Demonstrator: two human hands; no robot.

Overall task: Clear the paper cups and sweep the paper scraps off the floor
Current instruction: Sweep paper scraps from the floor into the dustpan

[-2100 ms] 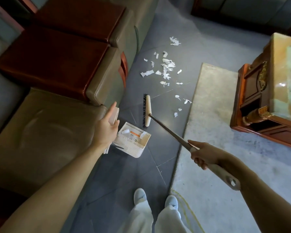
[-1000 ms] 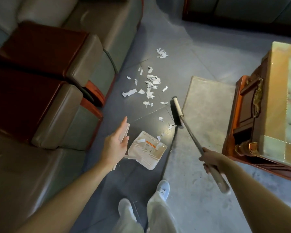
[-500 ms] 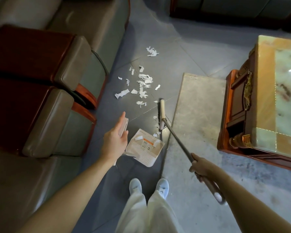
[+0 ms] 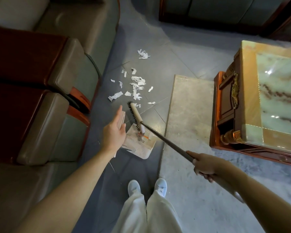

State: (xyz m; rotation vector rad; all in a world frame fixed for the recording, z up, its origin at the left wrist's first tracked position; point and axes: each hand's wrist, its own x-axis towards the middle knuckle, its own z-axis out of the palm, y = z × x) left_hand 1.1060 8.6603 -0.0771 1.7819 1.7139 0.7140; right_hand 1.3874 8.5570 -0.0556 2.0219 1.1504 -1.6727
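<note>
**Broom head at the lip of the dustpan, scraps beyond it**

The left hand (image 4: 113,135) grips the upright handle of a pale dustpan (image 4: 139,146), thumb pointing away along the handle and fingers curled behind it. The pan sits on the grey tiled floor (image 4: 149,39), just in front of the person's white shoes (image 4: 134,187).

The right hand (image 4: 207,165) is closed tight round the dark shaft of a broom (image 4: 136,117). The shaft slants from that hand up and left to the broom head, which lies across the far edge of the dustpan with its dark bristles facing left.

The paper scraps (image 4: 136,84) are white torn pieces scattered on the tiles just beyond the broom head, with one crumpled clump farther off. A few small bits lie inside the pan.

Leather armchairs (image 4: 40,115) with dark red wooden arms line the left side. A pale rug (image 4: 188,115) lies to the right, and on it stands a carved wooden table (image 4: 225,106) with a marble top.
</note>
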